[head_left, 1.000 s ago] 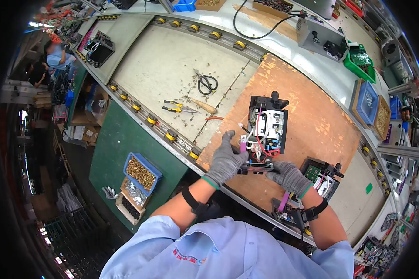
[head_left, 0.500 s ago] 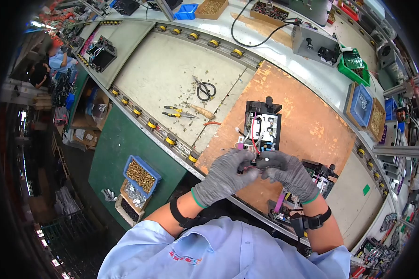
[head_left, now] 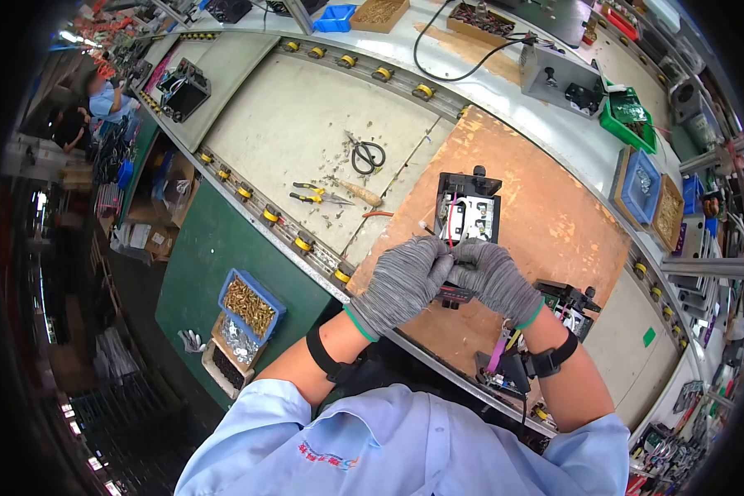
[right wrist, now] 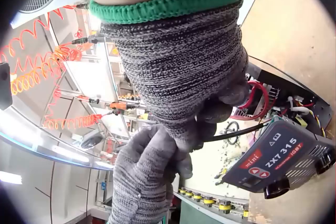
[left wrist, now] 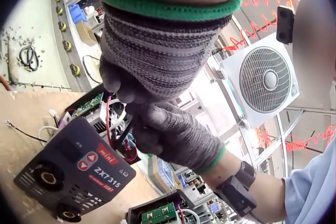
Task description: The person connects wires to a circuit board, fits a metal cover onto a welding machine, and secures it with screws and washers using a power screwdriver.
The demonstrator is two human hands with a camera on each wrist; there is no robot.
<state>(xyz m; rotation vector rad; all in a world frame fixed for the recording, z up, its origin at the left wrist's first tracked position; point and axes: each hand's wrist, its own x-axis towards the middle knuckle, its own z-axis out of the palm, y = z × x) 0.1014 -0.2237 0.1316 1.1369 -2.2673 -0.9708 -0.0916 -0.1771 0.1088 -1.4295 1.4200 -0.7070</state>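
Both gloved hands meet over the front end of an opened welding machine (head_left: 479, 219), whose dark front panel (left wrist: 79, 166) reads "mini ZX7 315". My left hand (head_left: 401, 281) and right hand (head_left: 496, 277) have curled fingers, with fingertips close together. A thin black wire (right wrist: 236, 134) runs from the panel side into the fingers of the right hand, and both hands pinch it there. Its end is hidden by the gloves. Red wires (right wrist: 260, 100) loop beside it within the open housing. The front panel leans outward from the chassis, knobs facing away.
A second opened machine (head_left: 574, 302) lies to the right on the wooden board (head_left: 546, 223). Scissors (head_left: 365, 155), yellow-handled pliers (head_left: 314, 194) and a brush-like wooden piece (head_left: 360, 192) lie beyond on the conveyor. A blue bin of brass parts (head_left: 252, 306) stands at left.
A second ago the hands were apart at either side of the front panel. They came together above it, and now pinch the black wire slightly farther over the machine.
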